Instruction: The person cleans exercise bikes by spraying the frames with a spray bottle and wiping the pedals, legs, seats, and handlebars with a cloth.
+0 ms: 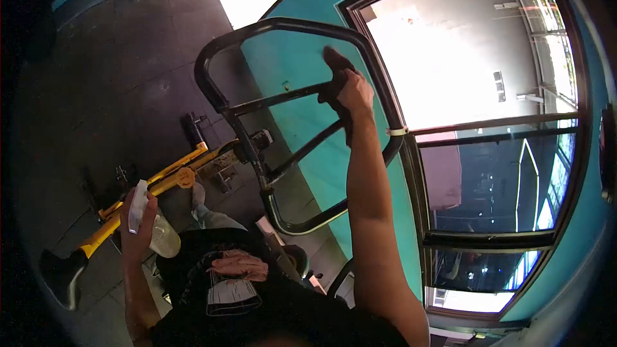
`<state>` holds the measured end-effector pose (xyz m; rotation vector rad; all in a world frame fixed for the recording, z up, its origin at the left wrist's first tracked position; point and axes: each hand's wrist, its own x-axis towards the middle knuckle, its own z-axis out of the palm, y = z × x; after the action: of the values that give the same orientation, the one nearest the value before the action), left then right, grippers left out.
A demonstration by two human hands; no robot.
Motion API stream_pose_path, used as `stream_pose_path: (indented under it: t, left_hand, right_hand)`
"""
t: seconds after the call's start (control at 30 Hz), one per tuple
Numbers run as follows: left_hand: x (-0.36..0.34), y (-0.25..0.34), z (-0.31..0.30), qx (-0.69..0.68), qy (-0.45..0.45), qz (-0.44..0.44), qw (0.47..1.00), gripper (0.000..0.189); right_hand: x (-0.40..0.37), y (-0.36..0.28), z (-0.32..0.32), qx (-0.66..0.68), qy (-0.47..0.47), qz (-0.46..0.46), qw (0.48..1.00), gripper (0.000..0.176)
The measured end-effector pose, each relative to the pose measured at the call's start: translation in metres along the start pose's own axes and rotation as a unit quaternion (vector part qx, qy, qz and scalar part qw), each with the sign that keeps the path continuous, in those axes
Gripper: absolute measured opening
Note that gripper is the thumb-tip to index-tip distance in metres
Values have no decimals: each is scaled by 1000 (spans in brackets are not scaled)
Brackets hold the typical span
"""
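My left hand (138, 222) is wrapped round the neck of a spray bottle (166, 239), with its white trigger head (137, 200) on top and a pale liquid inside. My right arm reaches far forward. At its end my right hand (357, 95) grips a dark cloth (334, 83) against the bars of a black tubular frame (283, 24). Part of the cloth hangs over the bar and part sticks out past my fingers, slightly blurred. How far the cloth wraps round the bar is hidden.
Below the frame stands yellow exercise equipment (103, 234) with a black seat (63, 276). A teal wall (283, 106) with a large dark-framed window (421, 186) rises close on the right. Dark floor tiles (128, 83) spread out to the left. My foot (198, 194) is near the yellow equipment.
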<state>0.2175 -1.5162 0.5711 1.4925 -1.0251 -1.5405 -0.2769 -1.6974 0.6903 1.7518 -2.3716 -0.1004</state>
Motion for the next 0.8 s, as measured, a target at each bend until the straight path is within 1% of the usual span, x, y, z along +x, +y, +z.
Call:
stream_pose_path:
  t: [0.03, 0.07, 0.1, 0.17, 0.2, 0.23, 0.3, 0.33, 0.4, 0.43, 0.5, 0.53, 0.57, 0.6, 0.63, 0.7, 0.73, 0.8]
  left_hand:
    - [1, -6, 1, 1, -7, 0, 1000, 36]
    - [2, -14, 3, 0, -7, 25, 1000, 38]
    - [3, -20, 3, -2, -3, 49, 999, 40]
    - [-1, -3, 5, 4, -15, 48, 999, 40]
    - [-2, 3, 4, 12, -27, 46, 998, 41]
    - [-4, 0, 2, 8, -18, 46, 999, 41]
    - [-8, -15, 3, -53, 46, 31, 997, 36]
    - [-9, -22, 0, -58, 55, 29, 996, 36]
    - [-10, -33, -7, -113, 52, 64, 990, 36]
    - [-9, -34, -12, -117, 60, 62, 989, 36]
    - [-6, -33, -21, -119, 7, 54, 991, 29]
    - [-7, -33, -20, -119, 8, 53, 991, 29]
    - [-6, -34, -16, -132, 36, 64, 989, 26]
    - [-6, -32, -14, -143, 63, 75, 985, 24]
    - [-6, -21, -13, -138, 60, 77, 986, 24]
    - [-5, 8, -11, -33, 60, -6, 998, 23]
    - [-3, 12, -10, -29, 54, -6, 998, 23]
    - [-2, 16, -11, -5, 7, 22, 1000, 26]
  right_hand:
    - [-6, -1, 2, 10, 37, 1, 999, 41]
    - [-14, -7, 0, -6, 44, 24, 999, 47]
    - [-24, -14, -3, -8, 47, 25, 999, 47]
    - [-48, -30, -10, 27, 102, 52, 993, 54]
    - [-55, -27, -3, 38, 100, 60, 992, 65]
    - [-65, -29, 3, 40, 102, 51, 993, 65]
    - [-90, -33, 14, 67, 166, 52, 982, 75]
    - [-104, -29, 22, 68, 166, 42, 983, 75]
    - [-119, -24, 34, 99, 179, -48, 978, 86]
    - [-112, -22, 37, 100, 178, -56, 977, 86]
    - [-98, -11, 36, 67, 139, -5, 988, 88]
    - [-78, -7, 34, 18, 200, -59, 978, 79]
    - [-62, -8, 36, 19, 201, -58, 978, 79]
    - [-50, -27, 18, -6, 184, -9, 983, 73]
    - [-34, -39, 8, -29, 167, 41, 985, 67]
    - [3, -27, 12, 22, 87, -60, 994, 50]
    - [-2, -31, 5, 19, 109, -74, 991, 40]
    - [-11, -23, 2, 26, 112, -58, 992, 39]
